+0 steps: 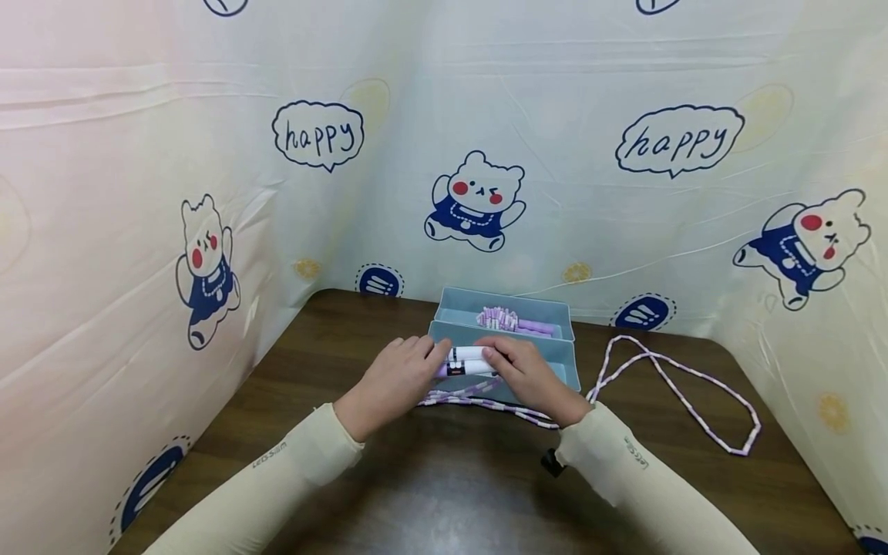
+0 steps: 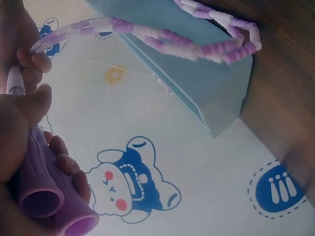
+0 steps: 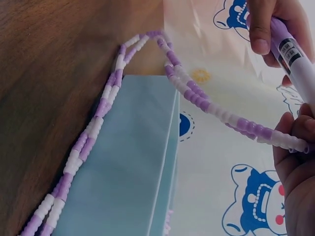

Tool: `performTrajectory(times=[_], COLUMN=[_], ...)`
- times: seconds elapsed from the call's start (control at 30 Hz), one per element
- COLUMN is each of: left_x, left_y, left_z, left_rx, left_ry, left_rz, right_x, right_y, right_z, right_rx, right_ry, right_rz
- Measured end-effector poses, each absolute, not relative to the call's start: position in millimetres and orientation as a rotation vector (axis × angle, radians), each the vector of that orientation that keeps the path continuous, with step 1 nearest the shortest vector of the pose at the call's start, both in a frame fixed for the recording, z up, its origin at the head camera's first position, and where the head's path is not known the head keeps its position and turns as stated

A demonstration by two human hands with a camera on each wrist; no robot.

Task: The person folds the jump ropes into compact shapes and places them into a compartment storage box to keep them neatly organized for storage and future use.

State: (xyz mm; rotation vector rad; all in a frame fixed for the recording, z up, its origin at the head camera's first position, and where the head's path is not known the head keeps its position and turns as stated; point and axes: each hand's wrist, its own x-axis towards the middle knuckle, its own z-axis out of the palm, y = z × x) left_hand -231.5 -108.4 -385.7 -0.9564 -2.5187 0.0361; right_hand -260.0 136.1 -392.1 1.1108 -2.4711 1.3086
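Note:
Both hands hold a purple-and-white beaded jump rope by its two handles (image 1: pixel 466 361), lying side by side above the front blue bin. My left hand (image 1: pixel 395 381) wraps the purple ends, whose hollow openings (image 2: pixel 42 202) show in the left wrist view. My right hand (image 1: pixel 530 378) grips the white ends, where the beaded cord (image 3: pixel 199 101) comes out from its fingers. Doubled cord hangs over the bin's front and lies on the table. At the right, a wide loop of beads (image 1: pixel 701 416) rests on the wood.
Two light blue bins stand one behind the other, the front bin (image 1: pixel 570 374) under my hands. The back bin (image 1: pixel 451 308) holds a bundled beaded rope (image 1: pixel 498 318) with a purple handle (image 1: pixel 536 328). A printed cloth (image 1: pixel 388 208) hangs behind and beside the brown table (image 1: pixel 333 347).

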Motion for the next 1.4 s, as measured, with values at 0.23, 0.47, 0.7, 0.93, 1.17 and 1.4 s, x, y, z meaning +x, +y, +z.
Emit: performTrajectory(times=[0.23,0.47,0.7,0.93,1.17,1.4], left_x=[-231.5,-234.7,-237.7,-238.4,-239.8,-241.8], left_y=[-115.4,-130.7,-145.0,-148.0,-153.9,-163.6], left_z=[-377.6,-366.2,-358.5,-358.2,-352.7,-346.5], left_rx=[-0.955,-0.915,-0.862,-0.845,-0.787,-0.764], left_ry=[-2.494,-2.396,-2.340,-2.340,-2.308,-2.245], left_rz=[0.044,-0.025,-0.089,-0.114,-0.106,-0.100], right_x=[-261.6,-264.2,-267.7,-271.3,-270.5,-271.9], right_y=[146.8,178.2,211.7,221.2,221.5,225.7], right_z=[-386.1,-376.7,-375.8,-378.8,-380.0,-384.3], right_rx=[1.090,1.064,0.979,0.984,0.983,1.052], right_ry=[-2.475,-2.525,-2.614,-2.760,-2.737,-2.681], right_rz=[1.362,1.311,1.269,1.255,1.276,1.399])
